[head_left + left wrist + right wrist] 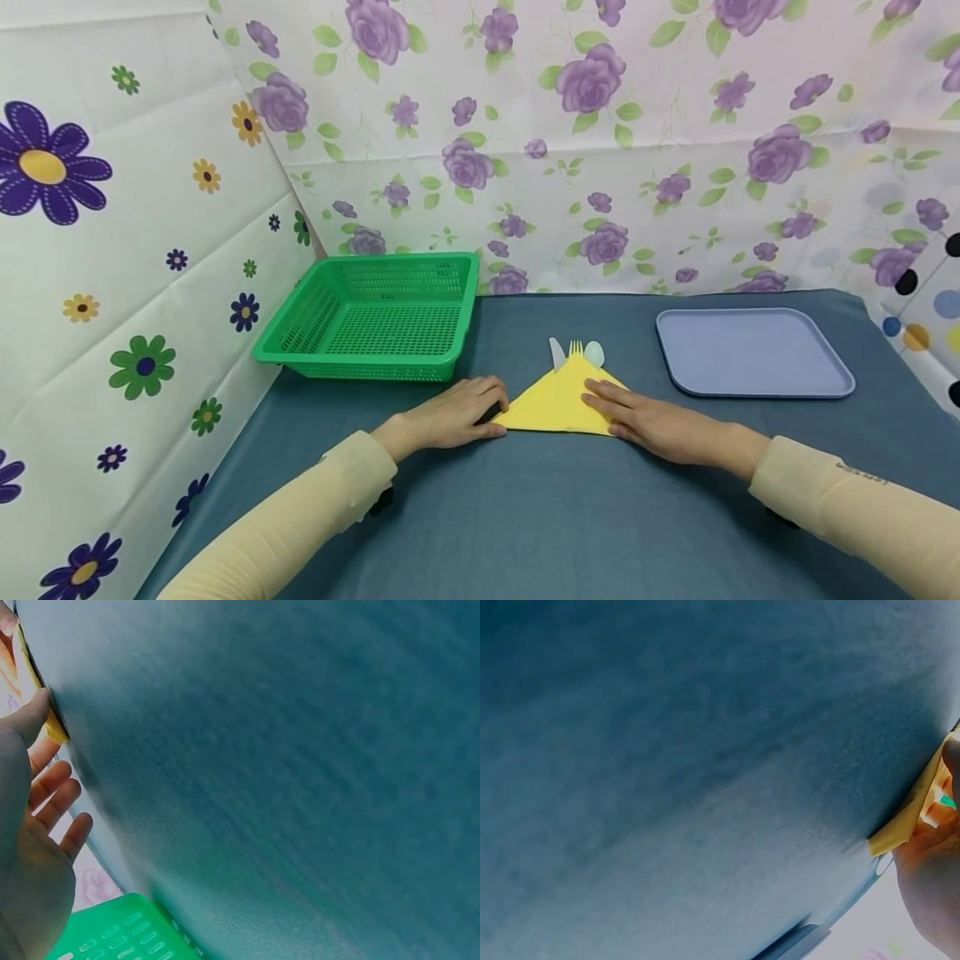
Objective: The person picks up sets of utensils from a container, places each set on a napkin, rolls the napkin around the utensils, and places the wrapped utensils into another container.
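A yellow napkin, folded into a triangle, lies on the blue cloth with its point away from me. From under that point stick out the tops of a pale knife, a yellow fork and a pale green spoon; their lower parts are hidden. My left hand pinches the napkin's left corner between thumb and index finger, its other fingers loose in the left wrist view. My right hand rests on the napkin's right side with fairly straight fingers, covering the right corner in the head view.
A green plastic basket stands at the back left, beyond my left hand. At the back right lies a flat blue-grey tray. Flowered sheets hang behind the table and along its left side.
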Demonstrator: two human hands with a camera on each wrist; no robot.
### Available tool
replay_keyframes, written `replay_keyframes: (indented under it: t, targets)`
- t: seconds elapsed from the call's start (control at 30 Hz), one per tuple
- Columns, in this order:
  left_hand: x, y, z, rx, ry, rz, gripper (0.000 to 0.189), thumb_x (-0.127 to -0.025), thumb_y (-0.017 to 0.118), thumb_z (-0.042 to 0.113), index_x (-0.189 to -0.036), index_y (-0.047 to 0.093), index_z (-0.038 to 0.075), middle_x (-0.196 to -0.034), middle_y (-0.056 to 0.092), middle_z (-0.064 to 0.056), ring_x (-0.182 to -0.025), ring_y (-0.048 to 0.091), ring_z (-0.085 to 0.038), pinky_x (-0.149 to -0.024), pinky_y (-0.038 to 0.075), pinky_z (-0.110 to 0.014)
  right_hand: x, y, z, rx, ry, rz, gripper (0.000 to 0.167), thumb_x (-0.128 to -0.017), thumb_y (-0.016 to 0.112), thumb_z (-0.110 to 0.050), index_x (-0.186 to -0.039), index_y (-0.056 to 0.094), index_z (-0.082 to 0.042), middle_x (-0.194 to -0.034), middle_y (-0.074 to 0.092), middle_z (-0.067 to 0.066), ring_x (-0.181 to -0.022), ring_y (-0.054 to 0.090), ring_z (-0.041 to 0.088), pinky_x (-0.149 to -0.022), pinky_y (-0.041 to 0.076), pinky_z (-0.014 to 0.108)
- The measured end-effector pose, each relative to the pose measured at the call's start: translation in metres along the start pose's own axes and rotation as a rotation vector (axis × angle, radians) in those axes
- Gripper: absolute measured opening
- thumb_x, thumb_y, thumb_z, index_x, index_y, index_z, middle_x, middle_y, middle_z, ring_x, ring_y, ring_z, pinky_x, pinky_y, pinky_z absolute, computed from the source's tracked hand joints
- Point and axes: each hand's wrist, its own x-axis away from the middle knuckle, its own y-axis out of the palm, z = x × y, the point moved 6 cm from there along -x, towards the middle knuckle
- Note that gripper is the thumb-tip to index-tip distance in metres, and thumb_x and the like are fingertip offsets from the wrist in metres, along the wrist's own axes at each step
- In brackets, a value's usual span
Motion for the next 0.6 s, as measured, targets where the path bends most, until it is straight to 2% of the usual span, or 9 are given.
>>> replay_keyframes:
  t: [0.13, 0.33, 0.6]
  targets:
    - [0.0009, 0.0004, 0.0002, 0.009, -0.008, 0.012, 0.026, -0.107, 0.057, 0.045, -0.120, 0.058, 0.023, -0.130, 0.051, 0.006, -0.114, 0.048, -0.012, -0.103, 0.041, -0.037, 0.0003, -0.0005, -0.0021, 0.011, -0.013, 0.011, 0.059, -0.114, 0.046, -0.027, -0.168, 0.025, -0.018, -0.174, 0.016, 0.007, -0.158, 0.019, 0.031, -0.115, 0.037, 0.059]
    - [0.0028, 0.0031, -0.0010, 0.021, -0.020, 0.027, 0.019, -0.108, 0.056, 0.044, -0.110, 0.057, 0.025, -0.128, 0.051, 0.007, -0.109, 0.046, -0.012, -0.097, 0.041, -0.036, 0.0004, 0.0004, -0.0012, -0.010, 0.008, -0.006, 0.059, -0.114, 0.047, -0.027, -0.168, 0.023, -0.020, -0.175, 0.013, 0.004, -0.159, 0.016, 0.028, -0.118, 0.035, 0.057]
    - [0.0051, 0.0020, -0.0006, 0.044, -0.035, 0.051, 0.019, -0.108, 0.057, 0.042, -0.099, 0.058, 0.026, -0.134, 0.050, 0.003, -0.118, 0.046, -0.017, -0.104, 0.040, -0.042, 0.0000, 0.0017, 0.0008, 0.003, 0.019, -0.014, 0.060, -0.114, 0.046, -0.029, -0.168, 0.022, -0.022, -0.175, 0.012, 0.001, -0.160, 0.015, 0.026, -0.118, 0.035, 0.056]
